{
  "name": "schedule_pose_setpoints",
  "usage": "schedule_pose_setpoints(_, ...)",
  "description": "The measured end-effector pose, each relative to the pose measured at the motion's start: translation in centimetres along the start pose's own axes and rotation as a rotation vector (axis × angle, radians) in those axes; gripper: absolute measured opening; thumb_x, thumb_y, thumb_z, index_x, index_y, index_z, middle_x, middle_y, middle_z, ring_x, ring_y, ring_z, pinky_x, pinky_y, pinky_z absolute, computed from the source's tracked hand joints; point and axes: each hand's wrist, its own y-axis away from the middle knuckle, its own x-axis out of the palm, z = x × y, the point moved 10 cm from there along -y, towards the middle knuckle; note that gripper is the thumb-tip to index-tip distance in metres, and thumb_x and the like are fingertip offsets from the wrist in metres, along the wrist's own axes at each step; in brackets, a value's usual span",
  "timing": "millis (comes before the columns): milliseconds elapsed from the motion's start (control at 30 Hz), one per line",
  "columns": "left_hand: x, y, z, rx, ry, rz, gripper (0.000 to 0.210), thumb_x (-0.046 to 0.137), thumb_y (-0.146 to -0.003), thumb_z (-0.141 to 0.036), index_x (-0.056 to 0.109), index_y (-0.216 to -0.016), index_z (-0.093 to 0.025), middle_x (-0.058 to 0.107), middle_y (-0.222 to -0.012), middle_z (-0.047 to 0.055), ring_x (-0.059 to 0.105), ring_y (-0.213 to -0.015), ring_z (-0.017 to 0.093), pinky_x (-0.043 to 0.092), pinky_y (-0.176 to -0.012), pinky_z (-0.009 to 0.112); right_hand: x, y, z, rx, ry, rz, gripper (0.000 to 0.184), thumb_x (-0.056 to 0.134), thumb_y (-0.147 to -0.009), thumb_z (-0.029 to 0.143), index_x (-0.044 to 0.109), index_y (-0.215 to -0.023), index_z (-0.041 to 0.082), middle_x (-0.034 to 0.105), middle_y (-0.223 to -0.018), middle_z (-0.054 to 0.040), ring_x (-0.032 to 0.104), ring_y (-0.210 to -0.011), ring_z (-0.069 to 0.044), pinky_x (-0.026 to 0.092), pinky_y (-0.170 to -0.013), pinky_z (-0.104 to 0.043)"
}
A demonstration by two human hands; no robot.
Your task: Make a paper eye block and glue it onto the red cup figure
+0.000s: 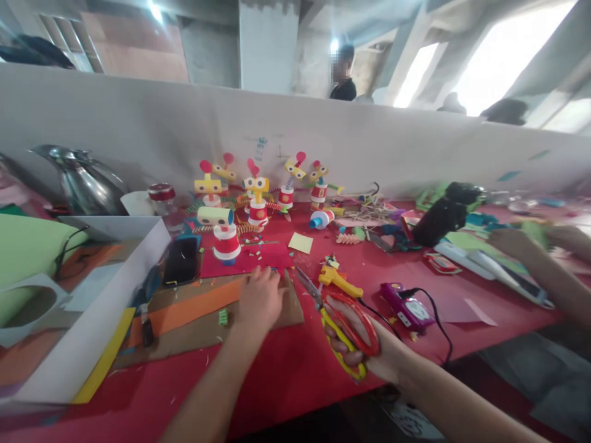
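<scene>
My right hand (351, 335) is wrapped round the looped handles of a pair of scissors (310, 288), one handle red and one yellow. Their blades point up and to the left, toward a sheet of red paper (212, 268). At the near edge of that paper my left hand (262, 294) rests palm down, fingers stretched forward, with no held thing showing. Beneath it lie an orange paper strip (194, 304) and a piece of brown cardboard (178, 343). A paper-cup figure (227, 243) with a yellow tube head stands on the red paper, among small scraps.
Several similar figures (257, 212) stand behind. A yellow glue gun (339, 281), a purple power box (406, 307) and a yellow paper square (300, 242) lie rightward. On the left are a phone (181, 261), a white box (99, 320) and a steel jug (85, 184). Another person's arm (530, 261) reaches in.
</scene>
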Motion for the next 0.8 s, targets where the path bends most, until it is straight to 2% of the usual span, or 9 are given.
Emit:
schedule_pose_setpoints(67,1.7,-2.1,-1.0,-0.062,0.014,0.012,0.026,0.058,-0.085,-0.029,0.067,-0.109,-0.022,0.065,-0.121,0.012,0.056,-0.114,0.03,0.045,-0.09,0.044,0.2,-0.4,0.2,0.005,0.029,-0.023,0.027,0.062,-0.086,0.042,0.055,-0.076,0.017,0.052,-0.06,0.0028,0.044,-0.042,-0.006,0.023,-0.031,-0.01)
schedule_pose_setpoints(167,3.0,-3.8,-0.8,-0.127,0.01,-0.007,0.023,0.057,-0.084,-0.033,0.067,-0.1,-0.02,0.067,-0.108,0.014,0.06,-0.103,0.031,0.046,-0.085,0.046,0.5,-1.0,0.4,0.001,0.087,-0.037,0.036,0.063,-0.085,0.047,0.053,-0.069,0.016,0.051,-0.058,0.0027,0.044,-0.042,-0.005,0.026,-0.031,-0.011)
schedule_pose_setpoints(300,3.3,-4.5,0.3,-0.17,0.011,-0.032,0.021,0.049,-0.087,-0.027,0.065,-0.098,-0.017,0.067,-0.103,0.013,0.062,-0.098,0.029,0.045,-0.082,0.043,1.1,-1.8,0.6,0.009,0.098,-0.046,0.038,0.061,-0.087,0.048,0.052,-0.068,0.016,0.052,-0.059,0.0029,0.044,-0.042,-0.005,0.027,-0.031,-0.011)
schedule_pose_setpoints(400,3.4,-4.7,0.5,-0.165,0.02,-0.033,0.022,0.049,-0.084,-0.019,0.064,-0.1,-0.018,0.067,-0.105,0.012,0.062,-0.097,0.028,0.045,-0.081,0.042,1.4,-2.3,1.0,0.019,0.114,-0.085,0.04,0.057,-0.09,0.049,0.052,-0.068,0.016,0.051,-0.057,0.0032,0.043,-0.04,-0.005,0.027,-0.031,-0.012)
schedule_pose_setpoints(600,3.6,-5.7,0.4,-0.159,0.05,-0.065,0.017,0.054,-0.083,-0.026,0.065,-0.096,-0.02,0.07,-0.1,0.01,0.062,-0.097,0.028,0.042,-0.083,0.043,2.1,-3.4,1.9,0.01,0.095,-0.103,0.038,0.051,-0.094,0.047,0.052,-0.071,0.017,0.05,-0.057,0.0035,0.044,-0.04,-0.005,0.028,-0.032,-0.012)
schedule_pose_setpoints(800,4.4,-6.5,-0.1,-0.07,0.051,-0.074,0.02,0.048,-0.087,-0.019,0.067,-0.083,-0.021,0.071,-0.093,0.005,0.062,-0.094,0.024,0.04,-0.08,0.039,1.9,-4.3,1.4,-0.011,0.11,-0.095,0.034,0.057,-0.09,0.05,0.05,-0.077,0.019,0.048,-0.057,0.0053,0.041,-0.04,-0.005,0.028,-0.032,-0.012)
